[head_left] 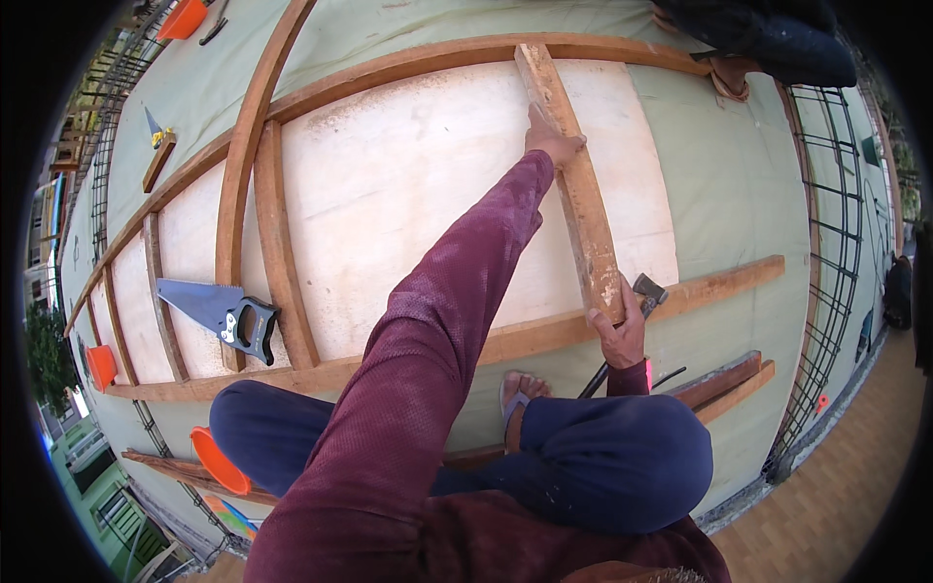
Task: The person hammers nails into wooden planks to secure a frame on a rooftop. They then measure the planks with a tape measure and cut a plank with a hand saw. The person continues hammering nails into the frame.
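Observation:
A short wooden batten (581,209) lies crosswise between the far and near long rails of a wooden frame, over a white board. My left hand (556,144) is closed around its upper part, thumb along the wood. At its near end, my right hand (622,335) grips the batten just above the near rail (544,335). Close beside that hand is a hammer (649,290), its dark handle running down toward my foot. The batten's far end touches the far rail (428,60).
A handsaw (222,316) rests across the frame's left part. Another saw (155,131) and a wood block (159,163) lie farther left. Orange bowls (220,461) stand left. Someone's foot (731,76) is at the far right, near a rebar cage (826,243).

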Tool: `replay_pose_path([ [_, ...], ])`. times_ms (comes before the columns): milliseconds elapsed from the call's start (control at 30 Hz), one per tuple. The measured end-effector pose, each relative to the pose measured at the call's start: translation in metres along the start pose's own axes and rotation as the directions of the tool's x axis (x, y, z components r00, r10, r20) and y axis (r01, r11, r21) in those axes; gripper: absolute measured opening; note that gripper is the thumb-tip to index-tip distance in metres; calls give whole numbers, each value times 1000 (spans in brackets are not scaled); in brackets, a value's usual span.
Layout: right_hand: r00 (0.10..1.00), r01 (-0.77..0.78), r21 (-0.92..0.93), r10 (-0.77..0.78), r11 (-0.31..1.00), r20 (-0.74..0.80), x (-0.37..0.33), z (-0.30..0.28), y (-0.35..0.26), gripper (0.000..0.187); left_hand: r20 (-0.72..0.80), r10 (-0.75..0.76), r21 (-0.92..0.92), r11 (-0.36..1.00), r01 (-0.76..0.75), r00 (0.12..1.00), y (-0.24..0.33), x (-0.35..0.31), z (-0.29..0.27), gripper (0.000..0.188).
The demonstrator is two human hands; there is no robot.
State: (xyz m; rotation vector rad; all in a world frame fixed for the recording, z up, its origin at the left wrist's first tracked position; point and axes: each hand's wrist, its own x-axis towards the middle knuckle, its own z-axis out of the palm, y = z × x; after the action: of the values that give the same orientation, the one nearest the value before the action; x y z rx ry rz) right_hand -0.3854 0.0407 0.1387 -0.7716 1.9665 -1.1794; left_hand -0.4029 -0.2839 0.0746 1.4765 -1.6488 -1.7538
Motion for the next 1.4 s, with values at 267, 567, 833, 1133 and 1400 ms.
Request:
replay_pose_path([
  [267, 999, 38, -64, -38, 997, -3, 4, 6, 9, 80, 63, 37, -134, 991, -28, 997, -30, 21, -2, 108],
  [567, 997, 71, -56, -71, 996, -9, 3, 14, 17, 78, 16, 62, -80, 995, -61, 998, -39, 26, -3, 102],
  [833, 996, 86, -22, -86, 996, -5, 6, 9, 7, 76, 213, 61, -234, 972, -9, 975, -17, 10, -18, 116],
  [1133, 990, 138, -95, -140, 986, -18, 7, 5, 20, 76, 157, 50, -132, 991, -29, 986, -27, 21, -15, 117],
  [1400, 994, 106, -24, -106, 994, -6, 6, 13, 31, 78, 128, 88, -81, 994, -78, 988, -27, 22, -13, 117],
])
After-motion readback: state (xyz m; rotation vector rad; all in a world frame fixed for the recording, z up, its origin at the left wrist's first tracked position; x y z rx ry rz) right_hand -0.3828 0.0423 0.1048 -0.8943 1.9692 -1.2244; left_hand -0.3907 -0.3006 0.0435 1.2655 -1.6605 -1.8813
